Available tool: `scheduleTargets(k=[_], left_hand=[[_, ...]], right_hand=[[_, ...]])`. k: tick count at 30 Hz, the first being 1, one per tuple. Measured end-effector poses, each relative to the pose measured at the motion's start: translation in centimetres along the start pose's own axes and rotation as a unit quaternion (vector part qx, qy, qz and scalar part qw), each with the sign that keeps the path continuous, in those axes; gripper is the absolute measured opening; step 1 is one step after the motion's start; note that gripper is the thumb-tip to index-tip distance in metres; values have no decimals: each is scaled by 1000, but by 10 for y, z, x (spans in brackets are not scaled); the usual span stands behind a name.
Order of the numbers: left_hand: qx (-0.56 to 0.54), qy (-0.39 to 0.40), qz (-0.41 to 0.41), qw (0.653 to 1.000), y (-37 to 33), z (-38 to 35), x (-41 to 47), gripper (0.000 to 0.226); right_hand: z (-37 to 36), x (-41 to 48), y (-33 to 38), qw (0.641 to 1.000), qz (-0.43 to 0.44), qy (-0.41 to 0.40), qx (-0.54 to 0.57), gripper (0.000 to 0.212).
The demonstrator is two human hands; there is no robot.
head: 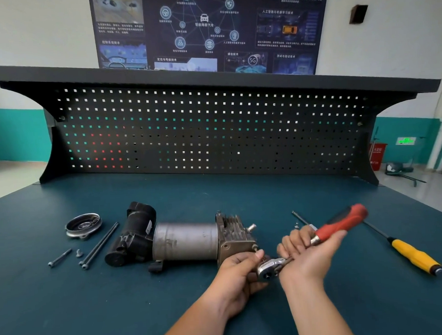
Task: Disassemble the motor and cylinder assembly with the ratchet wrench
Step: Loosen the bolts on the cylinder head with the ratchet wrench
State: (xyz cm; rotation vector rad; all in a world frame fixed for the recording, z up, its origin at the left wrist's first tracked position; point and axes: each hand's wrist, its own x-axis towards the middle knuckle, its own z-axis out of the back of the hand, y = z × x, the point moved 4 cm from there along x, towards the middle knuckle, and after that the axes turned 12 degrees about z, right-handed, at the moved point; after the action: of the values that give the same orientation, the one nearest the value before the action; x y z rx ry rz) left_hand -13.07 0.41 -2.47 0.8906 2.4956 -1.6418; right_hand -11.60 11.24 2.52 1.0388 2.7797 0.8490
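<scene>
The motor and cylinder assembly lies on its side on the blue bench, black motor end to the left, finned cylinder block to the right. My left hand pinches the chrome head of the ratchet wrench at the block's lower right corner. My right hand grips the wrench shaft where it meets the red and black handle, which points up and to the right.
Left of the motor lie a round metal end cap, two long bolts, a short bolt and a small clip. A yellow-handled screwdriver lies to the right. A thin rod rests behind my right hand. A black pegboard backs the bench.
</scene>
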Motion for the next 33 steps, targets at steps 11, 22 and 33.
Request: scheduleTargets(k=[11, 22, 33], left_hand=[[-24, 7, 28, 999, 1, 3, 0, 11], [-35, 40, 15, 998, 2, 4, 3, 26], [1, 41, 4, 999, 1, 5, 1, 21]], right_hand=[[-17, -10, -2, 993, 48, 98, -49, 61], [-47, -20, -9, 922, 75, 305, -226, 63], [-60, -28, -24, 811, 90, 441, -374, 52]])
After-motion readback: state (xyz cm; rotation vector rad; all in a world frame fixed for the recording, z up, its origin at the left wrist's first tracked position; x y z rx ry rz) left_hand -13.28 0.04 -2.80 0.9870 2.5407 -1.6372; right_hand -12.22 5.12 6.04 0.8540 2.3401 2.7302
